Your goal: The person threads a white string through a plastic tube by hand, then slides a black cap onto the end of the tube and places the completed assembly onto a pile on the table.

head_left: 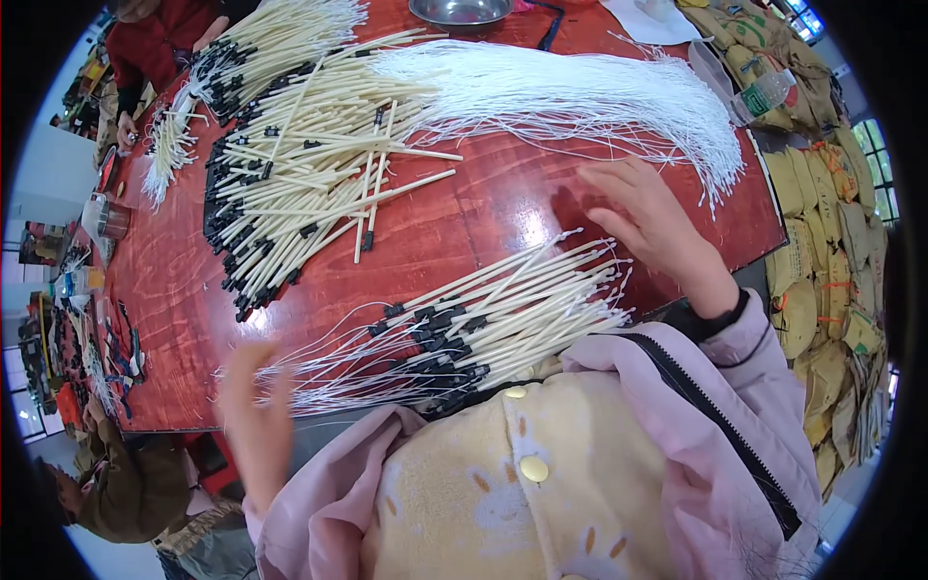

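Note:
A bundle of pale thin sticks [541,324] lies on the red table in front of me. Black end pieces [440,338] sit at its left end, with loose white strings [324,372] trailing left from them. White tips and short string ends show at its right end. Beyond the right end hovers my right hand [650,217], fingers and thumb apart, nothing in it. My left hand [253,411] is blurred, over the outer ends of the strings near the table's front edge. A gap shows between its thumb and fingers, and I see nothing gripped there.
A larger heap of similar sticks [300,164] lies at the back left, beside a long sheaf of white strings [570,92]. A metal bowl [462,10] stands at the far edge. Stacked sacks [822,261] and a plastic bottle [764,95] are at the right. Other people sit at the left.

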Tool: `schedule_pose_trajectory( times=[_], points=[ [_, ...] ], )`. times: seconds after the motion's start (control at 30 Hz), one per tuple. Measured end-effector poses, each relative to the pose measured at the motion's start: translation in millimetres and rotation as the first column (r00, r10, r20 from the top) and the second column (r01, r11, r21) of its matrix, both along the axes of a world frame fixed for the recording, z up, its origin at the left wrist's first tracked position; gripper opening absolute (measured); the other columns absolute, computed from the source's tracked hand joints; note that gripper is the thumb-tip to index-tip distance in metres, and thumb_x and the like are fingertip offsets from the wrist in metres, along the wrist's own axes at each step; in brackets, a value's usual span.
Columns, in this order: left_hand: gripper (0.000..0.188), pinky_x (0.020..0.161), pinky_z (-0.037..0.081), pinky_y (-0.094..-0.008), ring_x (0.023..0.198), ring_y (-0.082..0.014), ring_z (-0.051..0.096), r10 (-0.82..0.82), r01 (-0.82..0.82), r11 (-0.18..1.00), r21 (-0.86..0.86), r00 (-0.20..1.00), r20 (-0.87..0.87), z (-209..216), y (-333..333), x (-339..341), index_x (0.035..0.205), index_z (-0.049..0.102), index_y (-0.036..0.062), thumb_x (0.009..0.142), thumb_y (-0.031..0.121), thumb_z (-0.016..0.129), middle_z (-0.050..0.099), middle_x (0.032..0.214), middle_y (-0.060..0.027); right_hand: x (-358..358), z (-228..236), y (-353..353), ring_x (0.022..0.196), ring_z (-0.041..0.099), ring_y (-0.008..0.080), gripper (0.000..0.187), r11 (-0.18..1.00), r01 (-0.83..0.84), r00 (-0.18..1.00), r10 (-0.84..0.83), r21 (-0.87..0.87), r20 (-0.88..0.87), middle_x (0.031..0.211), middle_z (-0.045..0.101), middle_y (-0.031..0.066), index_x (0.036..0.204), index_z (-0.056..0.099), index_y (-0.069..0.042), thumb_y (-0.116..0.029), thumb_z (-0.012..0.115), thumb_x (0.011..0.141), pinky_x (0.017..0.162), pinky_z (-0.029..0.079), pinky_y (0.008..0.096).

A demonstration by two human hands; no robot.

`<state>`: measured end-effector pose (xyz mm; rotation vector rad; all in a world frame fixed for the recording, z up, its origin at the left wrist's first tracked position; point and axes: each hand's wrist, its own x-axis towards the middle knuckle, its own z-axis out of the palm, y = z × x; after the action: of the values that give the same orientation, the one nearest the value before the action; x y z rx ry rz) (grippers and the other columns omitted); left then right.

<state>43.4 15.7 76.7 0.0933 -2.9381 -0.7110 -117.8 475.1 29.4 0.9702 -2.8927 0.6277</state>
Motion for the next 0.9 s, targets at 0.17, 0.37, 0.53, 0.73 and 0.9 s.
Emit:
schedule_pose_trajectory(
  times=[0.17,0.37,0.53,0.73,0.9],
  points=[
    [0.019,0.083,0.052,-0.0427,0.098,-0.0362,0.065,-0.532,0.525,0.819,0.231,0.846,-0.033,-24.0,92.4,-88.5,0.102,0.069,0.0005,0.088,0.012,0.073,0.067,0.101,-0.0163,-34.8,-51.3,-12.4,0.123,0.053,0.0370,0.056,0.987,0.131,0.971,-0.110,0.089,-0.212,0.140,0.058,0.0178,0.135,0.059,0.005,-0.027,0.072,0.091,0.109,0.041,0.0453],
    [0.021,0.080,0.056,-0.0468,0.096,-0.0376,0.066,-0.649,0.649,0.761,0.023,0.758,0.063,-56.7,165.5,-157.2,0.101,0.066,0.0021,0.089,0.019,0.071,0.062,0.104,-0.0166,-13.7,-31.5,-26.8,0.124,0.052,0.0367,0.060,0.981,0.059,0.997,-0.048,0.185,-0.059,0.141,0.057,0.0181,0.134,0.058,0.008,-0.033,0.069,0.092,0.110,0.040,0.0454],
    [0.021,0.074,0.058,-0.0473,0.091,-0.0386,0.070,-0.779,0.772,0.627,-0.099,0.622,-0.079,-100.7,221.1,-216.1,0.107,0.062,0.0004,0.089,0.011,0.063,0.059,0.113,-0.0196,-2.0,-22.5,-24.7,0.125,0.051,0.0363,0.062,0.987,-0.074,0.996,0.067,0.144,0.052,0.142,0.057,0.0176,0.132,0.060,0.008,-0.042,0.063,0.095,0.110,0.038,0.0459],
    [0.020,0.075,0.057,-0.0497,0.090,-0.0400,0.070,-0.772,0.772,0.633,-0.062,0.635,0.032,-108.1,227.5,-218.6,0.107,0.061,0.0008,0.089,0.009,0.061,0.061,0.111,-0.0200,6.4,-30.1,-7.1,0.126,0.051,0.0353,0.064,0.987,-0.147,0.987,0.142,0.067,0.068,0.143,0.058,0.0167,0.130,0.062,0.007,-0.047,0.057,0.096,0.109,0.037,0.0471],
    [0.014,0.073,0.056,-0.0510,0.089,-0.0397,0.070,-0.676,0.677,0.733,0.060,0.736,-0.037,-92.2,203.3,-184.4,0.101,0.065,0.0012,0.091,0.011,0.062,0.067,0.099,-0.0206,6.3,-31.5,-4.7,0.127,0.051,0.0350,0.061,0.990,-0.131,0.989,0.126,0.057,0.071,0.145,0.058,0.0138,0.131,0.063,0.004,-0.046,0.056,0.098,0.110,0.037,0.0471]
  ],
)
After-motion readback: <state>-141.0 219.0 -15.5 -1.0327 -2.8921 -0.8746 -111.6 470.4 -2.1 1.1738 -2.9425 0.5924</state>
